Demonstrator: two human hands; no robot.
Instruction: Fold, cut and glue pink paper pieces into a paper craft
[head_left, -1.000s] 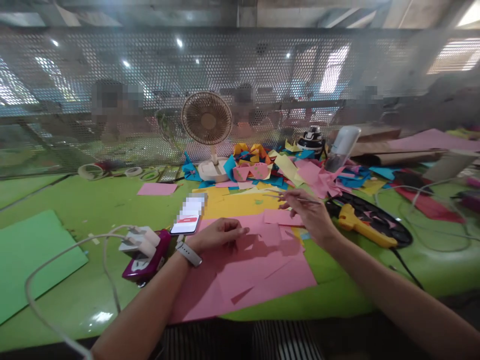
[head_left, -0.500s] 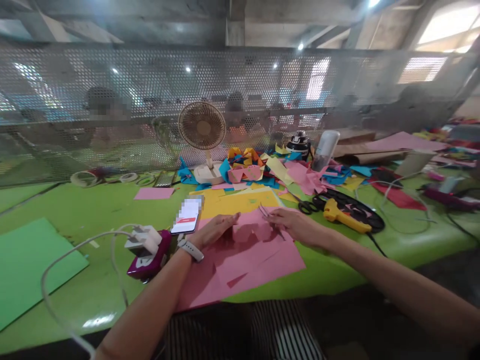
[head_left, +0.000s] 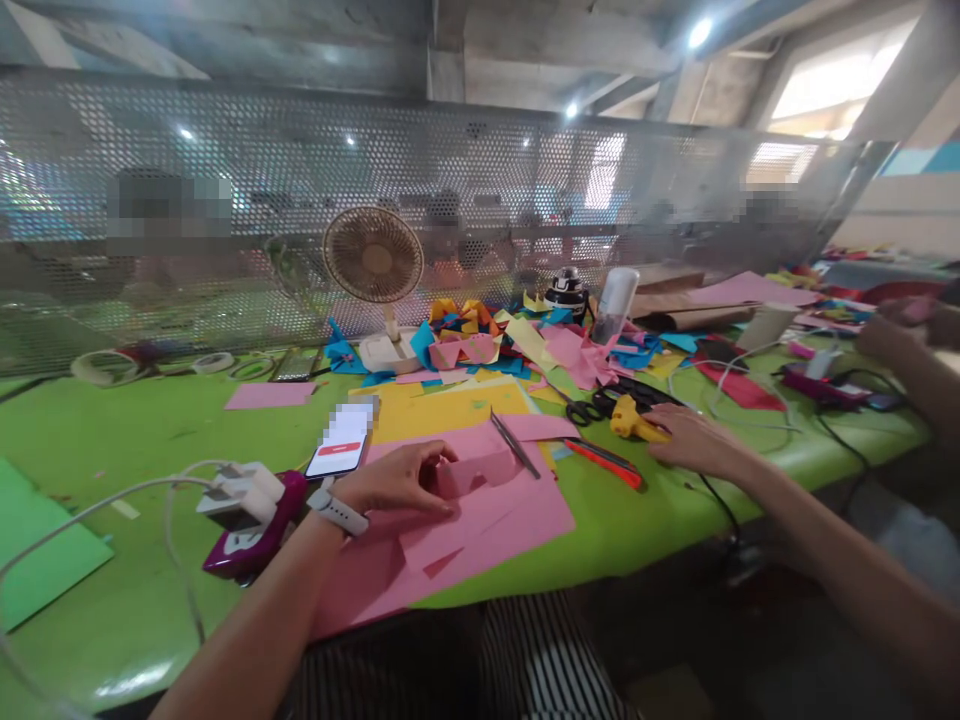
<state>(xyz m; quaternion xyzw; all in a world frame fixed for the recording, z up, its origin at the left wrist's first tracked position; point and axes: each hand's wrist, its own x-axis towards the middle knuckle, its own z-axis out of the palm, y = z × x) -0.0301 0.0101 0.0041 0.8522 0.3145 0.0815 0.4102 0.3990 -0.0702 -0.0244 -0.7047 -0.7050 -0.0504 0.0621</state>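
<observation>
My left hand, with a pale watch on its wrist, is curled around the left end of a folded pink paper piece. Its thumb and fingers lie on either side of that end. Beneath is a larger pink sheet. Metal tweezers lie on the pink paper right of the piece. My right hand is closed around the handle of a yellow glue gun, its cord trailing toward the table edge. An orange-red cutter knife lies between the tweezers and my right hand.
Black scissors lie beyond the knife. A phone and a purple power strip with white chargers sit at left. A fan, coloured paper scraps and a bottle stand behind. Another person's arm shows at far right.
My right hand has left the tweezers on the pink paper and moved right onto the glue gun. The cutter knife is now visible. My left hand has curled around the paper piece; the view has shifted right.
</observation>
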